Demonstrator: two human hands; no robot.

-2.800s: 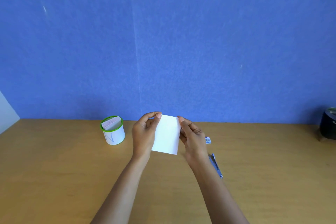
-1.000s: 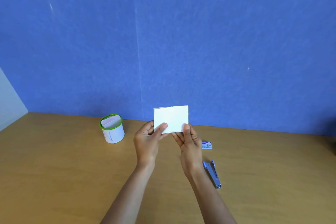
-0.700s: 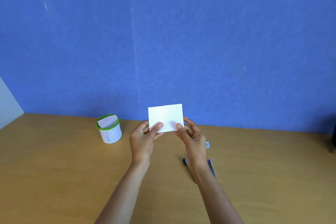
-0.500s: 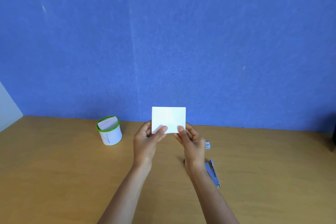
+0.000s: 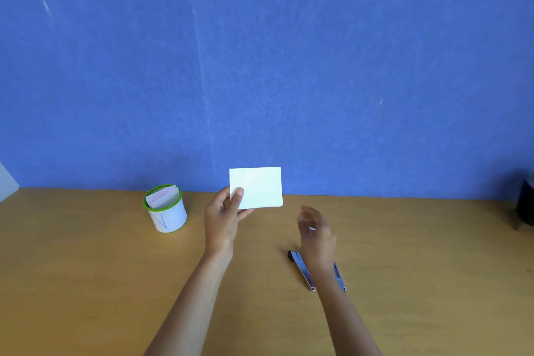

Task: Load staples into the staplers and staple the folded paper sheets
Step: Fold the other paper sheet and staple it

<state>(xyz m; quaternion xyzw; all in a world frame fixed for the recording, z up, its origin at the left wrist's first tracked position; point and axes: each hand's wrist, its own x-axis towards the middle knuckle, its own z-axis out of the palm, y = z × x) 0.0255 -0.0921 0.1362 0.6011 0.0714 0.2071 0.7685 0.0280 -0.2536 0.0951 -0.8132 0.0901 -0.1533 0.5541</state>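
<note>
Head view: the left hand (image 5: 222, 217) pinches the folded paper sheet (image 5: 256, 187) upright by its lower-left corner, above the stapler (image 5: 302, 269), likely presenting a free edge. The right hand (image 5: 316, 233), fingers loosely spread and empty, hovers over the stapler.

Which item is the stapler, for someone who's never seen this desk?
On the wooden desk before the blue wall, look right of centre, partly under the right hand. The stapler lies flat there, slim, blue and metallic, unlike the round green-rimmed white cup far left.
</note>
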